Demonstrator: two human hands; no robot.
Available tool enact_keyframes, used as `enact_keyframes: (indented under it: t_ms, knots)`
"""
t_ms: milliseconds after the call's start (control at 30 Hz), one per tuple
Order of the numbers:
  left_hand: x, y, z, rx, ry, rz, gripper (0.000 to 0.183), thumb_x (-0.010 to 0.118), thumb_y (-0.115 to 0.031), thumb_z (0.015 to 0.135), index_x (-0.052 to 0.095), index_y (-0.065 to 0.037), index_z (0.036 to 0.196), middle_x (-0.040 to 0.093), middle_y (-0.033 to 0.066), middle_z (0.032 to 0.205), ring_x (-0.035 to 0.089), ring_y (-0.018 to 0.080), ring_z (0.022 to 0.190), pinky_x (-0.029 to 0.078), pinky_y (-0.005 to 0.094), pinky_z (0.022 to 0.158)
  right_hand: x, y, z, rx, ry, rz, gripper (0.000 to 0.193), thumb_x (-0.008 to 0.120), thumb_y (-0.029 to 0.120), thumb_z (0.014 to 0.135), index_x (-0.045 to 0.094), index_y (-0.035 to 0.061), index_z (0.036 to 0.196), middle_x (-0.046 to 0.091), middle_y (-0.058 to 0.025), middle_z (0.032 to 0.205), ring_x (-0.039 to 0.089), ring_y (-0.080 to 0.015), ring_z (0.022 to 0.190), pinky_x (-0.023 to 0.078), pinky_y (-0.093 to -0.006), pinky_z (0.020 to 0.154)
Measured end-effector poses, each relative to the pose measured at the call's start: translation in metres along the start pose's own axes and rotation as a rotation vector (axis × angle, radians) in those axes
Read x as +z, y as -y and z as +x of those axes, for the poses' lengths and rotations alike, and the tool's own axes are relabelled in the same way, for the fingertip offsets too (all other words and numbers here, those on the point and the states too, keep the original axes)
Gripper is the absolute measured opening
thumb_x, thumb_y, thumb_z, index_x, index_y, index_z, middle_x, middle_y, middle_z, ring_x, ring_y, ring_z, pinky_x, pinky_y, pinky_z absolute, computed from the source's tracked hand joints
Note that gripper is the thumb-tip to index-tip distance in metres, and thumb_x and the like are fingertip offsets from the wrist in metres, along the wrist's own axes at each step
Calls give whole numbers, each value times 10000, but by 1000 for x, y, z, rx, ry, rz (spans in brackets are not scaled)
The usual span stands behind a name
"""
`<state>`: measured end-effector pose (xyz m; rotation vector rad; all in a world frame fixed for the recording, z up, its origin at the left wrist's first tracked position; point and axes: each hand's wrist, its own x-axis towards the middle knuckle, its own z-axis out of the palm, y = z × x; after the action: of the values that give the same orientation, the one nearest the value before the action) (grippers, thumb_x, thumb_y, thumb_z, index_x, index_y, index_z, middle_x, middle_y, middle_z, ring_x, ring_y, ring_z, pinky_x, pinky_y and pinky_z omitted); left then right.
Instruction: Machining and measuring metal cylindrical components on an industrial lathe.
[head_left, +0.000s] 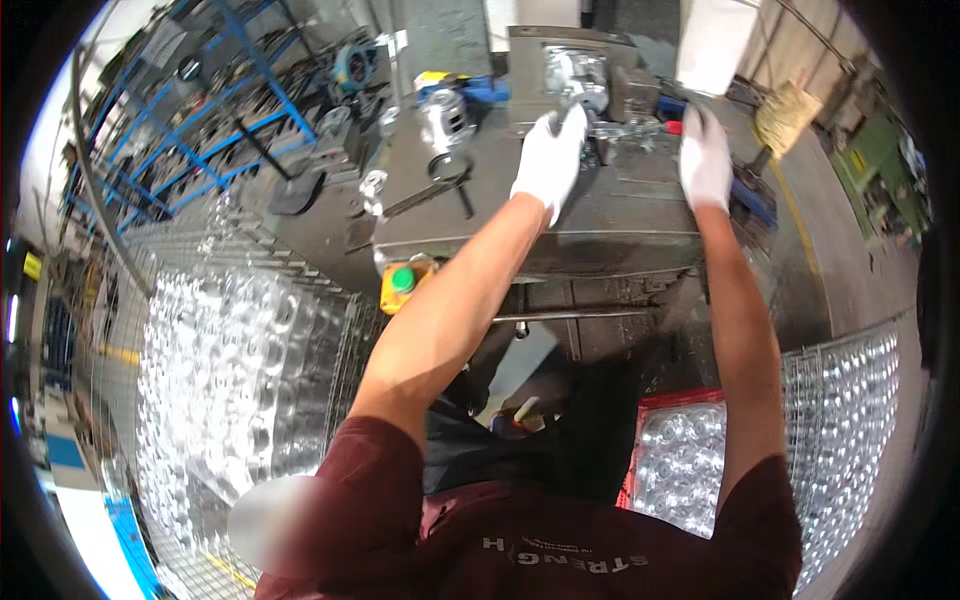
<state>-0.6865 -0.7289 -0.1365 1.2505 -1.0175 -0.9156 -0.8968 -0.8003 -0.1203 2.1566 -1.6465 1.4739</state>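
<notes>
Maroon shirt nearest the camera, both forearms extended over the bench. White gloves on both hands. Left hand: fingers pointing away from the body, at the lower edge of a shiny metal part; contact or pinch cannot be told. Metal part sits at the far side of the bench, before an upright dark plate. Right hand: beside a red-tipped piece, slightly blurred; cannot tell whether it grips. Left of the left hand, on the bench: a silvery cylindrical part. Yellow container with green cap by the front edge. Lower left: wire basket of shiny parts. Lower right: red crate, similarly filled.
</notes>
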Motion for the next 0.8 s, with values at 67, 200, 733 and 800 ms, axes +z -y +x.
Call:
enact_keyframes:
  t_ms: [67, 200, 733, 800]
  knots:
    - [-34, 8, -66, 319, 18, 217, 514, 604, -304, 923, 495, 46, 1283, 594, 135, 1215, 534, 188, 1135, 406, 312, 972, -46, -17, -61, -107, 62, -45, 356, 480, 261, 951, 556, -1, 1180, 561, -186, 1225, 512, -365, 1131, 403, -423, 978]
    - [-147, 25, -167, 443, -65, 929, 609, 655, -233, 862, 406, 10, 1362, 488, 250, 1301, 431, 381, 1278, 347, 407, 1058, -98, -60, -148, -79, 243, -473, 437, 438, 293, 969, 491, -11, 1277, 492, -199, 1326, 454, -368, 1228, 353, -437, 1041]
    - [-226, 70, -225, 408, -116, 1103, 679, 620, -242, 846, 333, 41, 1393, 353, 284, 1416, 324, 446, 1326, 264, 486, 1102, -111, -85, -178, -28, 282, -444, 563, 536, 229, 933, 365, -100, 1358, 395, -284, 1396, 397, -411, 1283, 304, -426, 1085]
    - [-276, 52, -228, 302, -265, 1016, 540, 612, -223, 838, 453, 24, 1292, 476, 256, 1306, 434, 405, 1249, 338, 471, 1053, -119, -111, -198, -129, 239, -571, 585, 528, 251, 944, 328, -90, 1376, 366, -272, 1420, 364, -413, 1303, 305, -447, 1080]
